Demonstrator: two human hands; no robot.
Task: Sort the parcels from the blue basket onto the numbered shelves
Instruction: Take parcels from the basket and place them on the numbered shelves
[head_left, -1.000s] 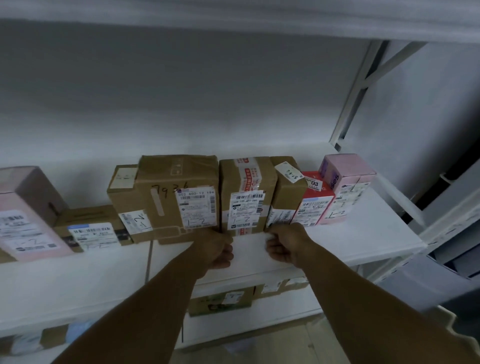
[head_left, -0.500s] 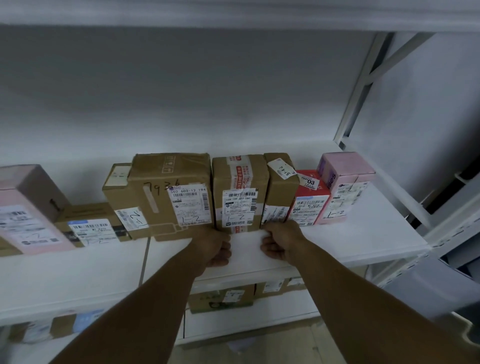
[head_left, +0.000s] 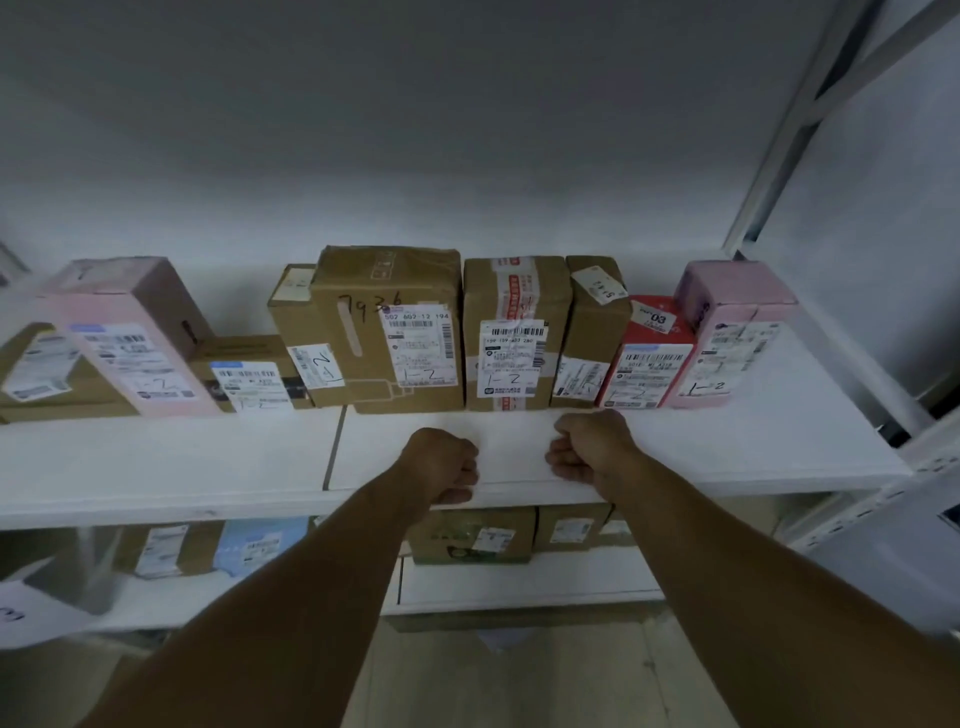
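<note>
Crowding the white shelf, labelled parcels stand just beyond left hand and right hand, both empty fists.

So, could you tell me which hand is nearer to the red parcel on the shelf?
Right. The right hand sits just in front of the red parcel, slightly to its left, without touching; the left hand is farther left, before the big brown box.

The big brown box reads 7936 and 1-2, and the red box bears 03.
</note>
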